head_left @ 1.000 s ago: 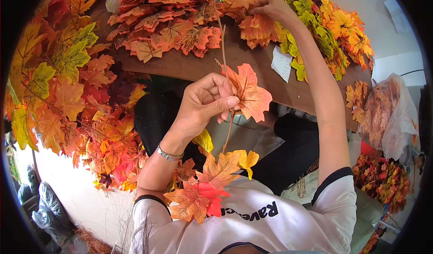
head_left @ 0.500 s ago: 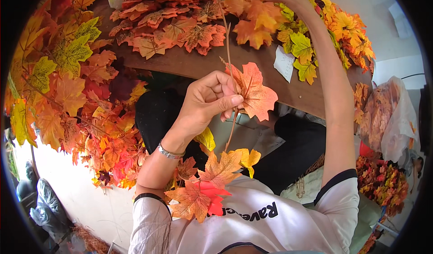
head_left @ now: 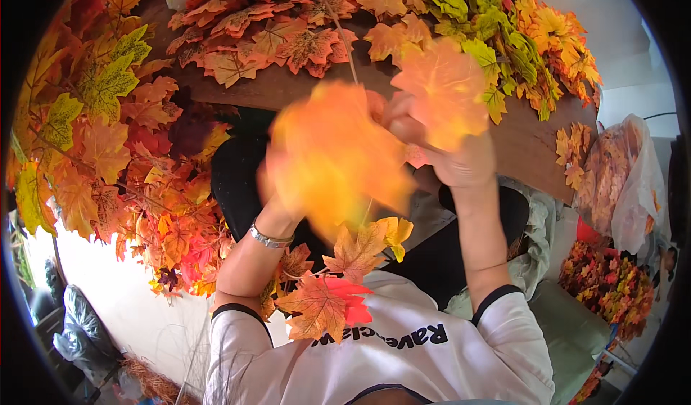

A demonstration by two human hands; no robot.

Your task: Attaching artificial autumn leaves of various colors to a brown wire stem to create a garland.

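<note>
My right hand is closed, its fingers curled around orange artificial maple leaves in front of my lap. One orange leaf covers part of its back; a larger orange-yellow leaf, smeared by motion, spreads to the left. That larger leaf hides most of my left hand, fingers included. A thin brown stem with a looped top rises behind the leaves. Below hang an orange-brown leaf, a red leaf and a yellow leaf. A sliver of a pinkish leaf shows under my right fingers.
Stacked red-orange leaves lie on the brown table, beside green and yellow leaves. Leafy garlands fill the left side. At right are a clear plastic bag of leaves and a reddish bunch below it.
My right hand has come back from the far pile to my left hand, bringing orange leaves. These now cover my left hand, which was pinching the stem beside a pinkish leaf.
</note>
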